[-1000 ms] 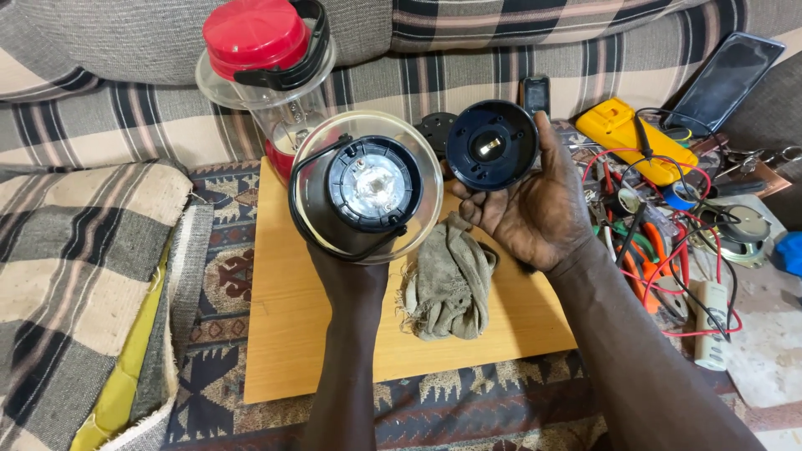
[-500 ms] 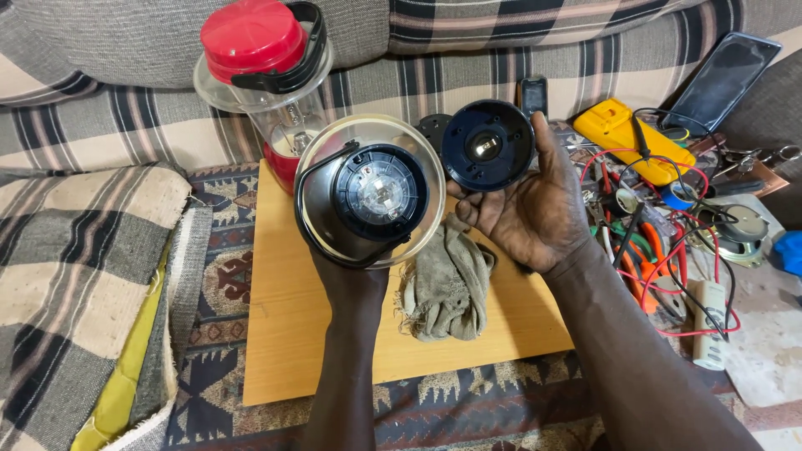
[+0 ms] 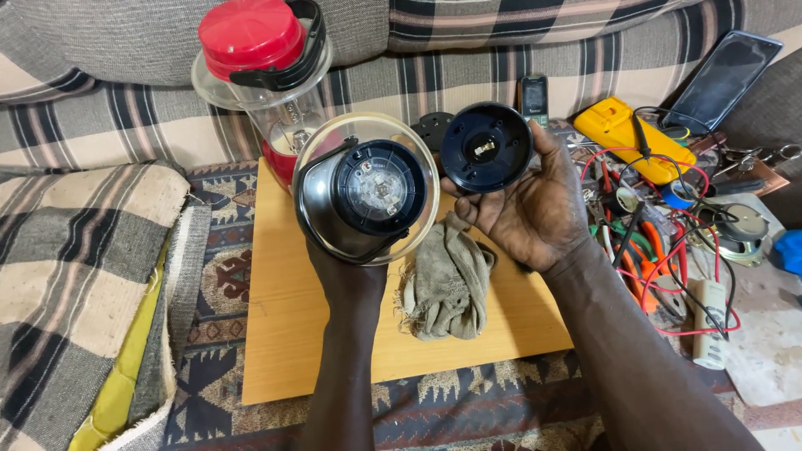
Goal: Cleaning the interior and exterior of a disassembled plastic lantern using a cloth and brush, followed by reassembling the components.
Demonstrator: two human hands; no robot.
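A: Where are your fingers?

B: Your right hand (image 3: 530,213) cradles the dark round cap (image 3: 486,147), fingers curled on its rim. Your left hand (image 3: 347,271) grips the metal base (image 3: 368,190) from beneath; its fingers are hidden.

A: What surrounds them?

B: Below lies a grey rag (image 3: 447,284) on the wooden board (image 3: 284,326). Behind the base stands a clear jar (image 3: 271,100) with a red lid; its contents cannot be told. Tangled wires (image 3: 668,250) lie right.

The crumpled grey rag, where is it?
The crumpled grey rag lies on the wooden board, mid-view, between the person's forearms, just below the right hand.
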